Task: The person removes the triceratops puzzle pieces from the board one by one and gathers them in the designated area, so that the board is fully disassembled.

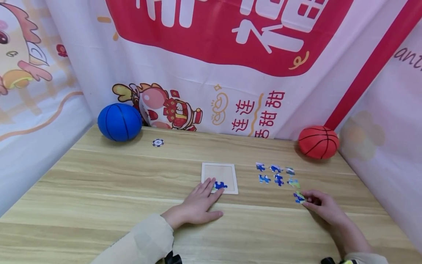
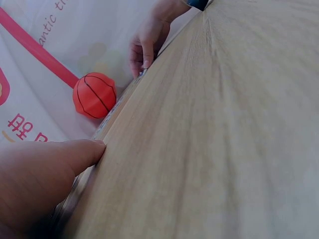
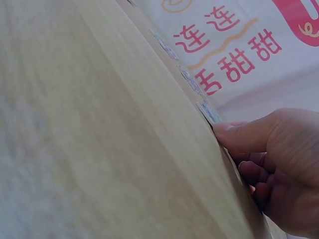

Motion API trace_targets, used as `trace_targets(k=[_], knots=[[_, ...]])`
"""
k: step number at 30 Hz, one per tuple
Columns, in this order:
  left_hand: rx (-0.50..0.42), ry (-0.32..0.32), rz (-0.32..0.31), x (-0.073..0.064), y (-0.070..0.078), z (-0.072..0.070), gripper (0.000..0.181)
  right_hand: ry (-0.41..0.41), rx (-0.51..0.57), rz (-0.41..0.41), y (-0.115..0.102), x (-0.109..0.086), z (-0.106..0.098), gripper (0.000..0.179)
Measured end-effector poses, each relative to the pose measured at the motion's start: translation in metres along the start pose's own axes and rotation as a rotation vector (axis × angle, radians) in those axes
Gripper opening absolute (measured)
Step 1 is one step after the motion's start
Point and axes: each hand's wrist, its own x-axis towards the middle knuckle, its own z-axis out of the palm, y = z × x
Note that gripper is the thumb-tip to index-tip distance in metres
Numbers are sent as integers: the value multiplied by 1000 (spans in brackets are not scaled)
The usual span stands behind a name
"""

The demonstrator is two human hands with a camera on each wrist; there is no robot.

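A square puzzle tray with a pale rim [image 1: 236, 176] lies mid-table, with blue and green puzzle pieces [image 1: 221, 185] along its near side. My left hand [image 1: 197, 207] rests over the tray's near left corner, fingers extended and partly covering those pieces, thumb out on the table. To the right, my right hand [image 1: 324, 207] pinches a blue and green jigsaw piece [image 1: 299, 198] between thumb and fingers. The right wrist view shows the thumb at the edge of this piece [image 3: 208, 112], close over the tabletop. Several loose jigsaw pieces [image 1: 278, 179] lie in two rows just beyond it.
At the back left of the wooden table [image 1: 132, 220] sits a blue ball [image 1: 119, 122], with a round black-and-white chip [image 1: 158, 142] near it. A red ball [image 1: 318, 142] is at the back right. Printed cloth [image 1: 197, 73] hangs behind the table and at its sides.
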Motion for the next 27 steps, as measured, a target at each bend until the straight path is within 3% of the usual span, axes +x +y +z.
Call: trace_targets(k=[13, 23, 27], knots=[[-3, -2, 0, -1, 0, -1, 68, -18, -41, 50, -3, -1, -2, 35], [4, 2, -5, -2, 0, -1, 68, -55, 12, 121, -6, -2, -3, 42], [5, 6, 0, -2, 0, 0, 68, -50, 64, 105, -8, -2, -6, 45]])
